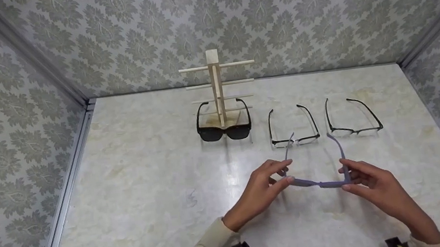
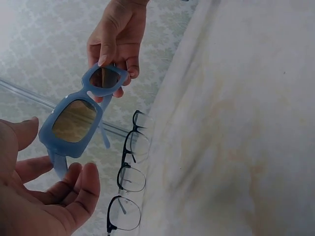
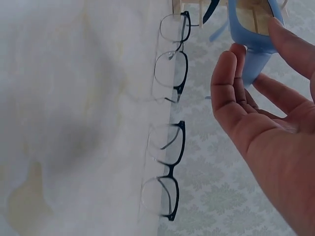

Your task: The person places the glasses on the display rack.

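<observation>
A pair of light blue sunglasses (image 1: 320,184) with brownish lenses is held up over the table between the two hands, its arms unfolded and pointing away. The left hand (image 1: 259,190) has its fingers loosely curled about the arm at the left hinge, the thumb at the frame's corner. At the other end, the right hand (image 1: 376,184) pinches the corner, thumb on the front and fingers along the arm. In the left wrist view the lenses of the sunglasses (image 2: 75,120) face the camera. The right wrist view shows only one side of the sunglasses (image 3: 246,34).
Two pairs of dark-framed clear glasses, one (image 1: 316,136) in the middle and one (image 1: 380,125) at right, lie unfolded beyond the hands. Behind, a wooden rack (image 1: 214,74) with several crossbars carries black sunglasses (image 1: 225,132) low down. Patterned walls (image 1: 141,32) enclose the table (image 1: 136,192).
</observation>
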`<state>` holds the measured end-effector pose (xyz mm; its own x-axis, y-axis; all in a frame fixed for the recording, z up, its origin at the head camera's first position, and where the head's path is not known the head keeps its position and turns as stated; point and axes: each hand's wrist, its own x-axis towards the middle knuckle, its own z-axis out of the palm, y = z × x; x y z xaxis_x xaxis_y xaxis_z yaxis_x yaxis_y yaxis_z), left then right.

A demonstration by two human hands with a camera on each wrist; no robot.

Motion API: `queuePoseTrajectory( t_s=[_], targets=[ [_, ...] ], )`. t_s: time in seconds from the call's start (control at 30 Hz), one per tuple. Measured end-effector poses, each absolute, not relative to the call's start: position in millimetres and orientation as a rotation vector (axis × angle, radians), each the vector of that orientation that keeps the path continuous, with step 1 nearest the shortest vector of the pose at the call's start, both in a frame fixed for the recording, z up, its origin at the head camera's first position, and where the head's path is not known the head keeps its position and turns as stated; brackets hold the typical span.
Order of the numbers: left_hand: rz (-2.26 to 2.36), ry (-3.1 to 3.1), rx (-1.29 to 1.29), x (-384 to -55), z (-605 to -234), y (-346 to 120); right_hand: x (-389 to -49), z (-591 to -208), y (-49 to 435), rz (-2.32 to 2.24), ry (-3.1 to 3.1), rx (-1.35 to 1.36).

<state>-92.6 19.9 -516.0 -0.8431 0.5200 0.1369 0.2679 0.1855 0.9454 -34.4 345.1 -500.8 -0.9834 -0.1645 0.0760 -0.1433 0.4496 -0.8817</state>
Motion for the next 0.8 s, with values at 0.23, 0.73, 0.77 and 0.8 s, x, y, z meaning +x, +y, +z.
queuePoseTrajectory(
  t_s=[0.23, 0.73, 0.77, 0.8],
  targets=[
    [1.926, 2.096, 0.670, -99.4, -508.2, 0.6, -48.8, -497.1, 329.3, -1.720, 2.600, -0.429],
    [2.068, 2.005, 0.634, -113.0, -501.8, -28.9, -75.4, -492.6, 308.4, -1.777, 2.521, -0.595],
    [2.072, 2.008, 0.626, -113.5, -501.4, -30.0, -76.7, -492.6, 307.1, -1.782, 2.515, -0.602],
    [2.077, 2.011, 0.620, -114.0, -501.2, -31.0, -77.9, -492.4, 305.7, -1.785, 2.511, -0.605]
  ],
)
